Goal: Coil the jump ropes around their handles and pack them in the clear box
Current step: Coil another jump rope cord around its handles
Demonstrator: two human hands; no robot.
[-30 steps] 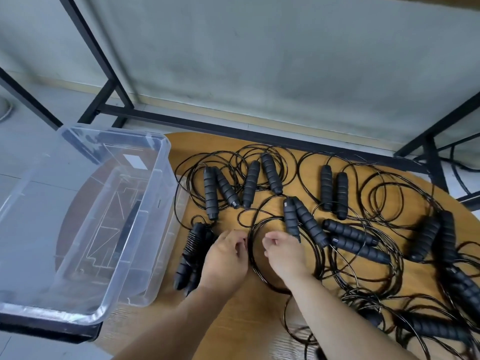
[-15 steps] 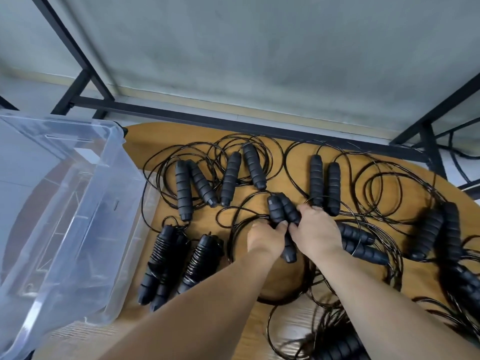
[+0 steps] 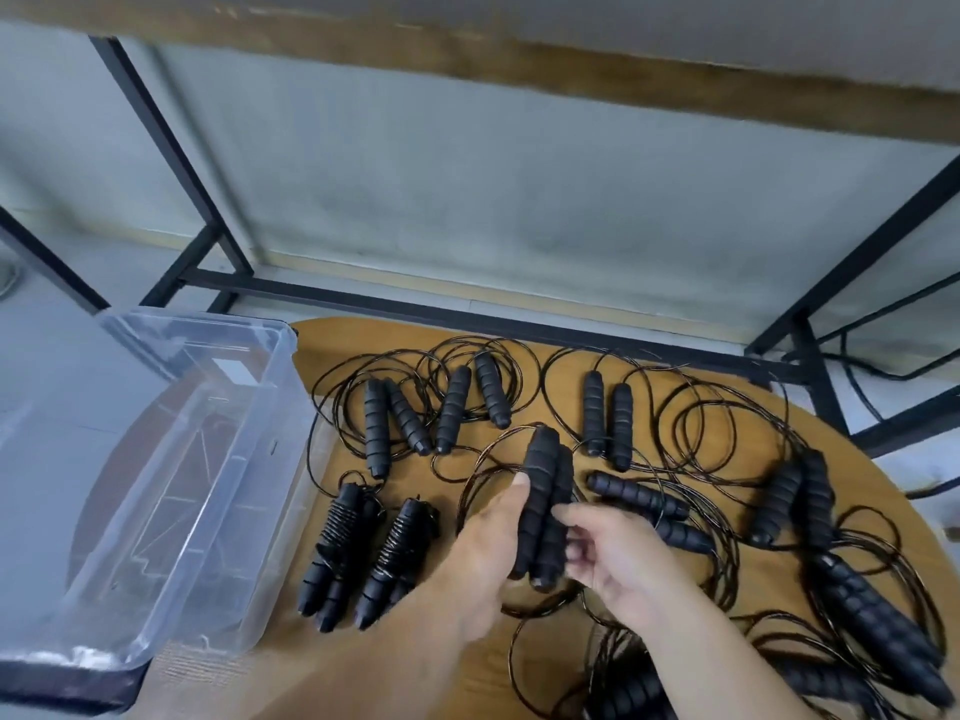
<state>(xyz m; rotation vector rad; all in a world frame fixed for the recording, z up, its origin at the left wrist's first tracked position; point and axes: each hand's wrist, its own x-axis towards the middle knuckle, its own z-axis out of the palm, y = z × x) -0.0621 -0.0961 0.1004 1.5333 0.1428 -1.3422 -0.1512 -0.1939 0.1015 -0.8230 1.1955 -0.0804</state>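
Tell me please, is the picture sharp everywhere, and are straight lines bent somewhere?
Head view: the held handle pair and both hands, left hand and right hand, look slightly soft; straight bars of the black metal frame lean and bow from the wide lens; the clear box shows mild pale reflections; lighting is even, shadows faint.

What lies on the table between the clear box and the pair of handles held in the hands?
In the head view, two coiled jump ropes lie side by side on the table between the clear box and the held handles.

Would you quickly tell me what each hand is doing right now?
Left hand: closed around the pair of handles.
Right hand: open, fingers touching those handles.
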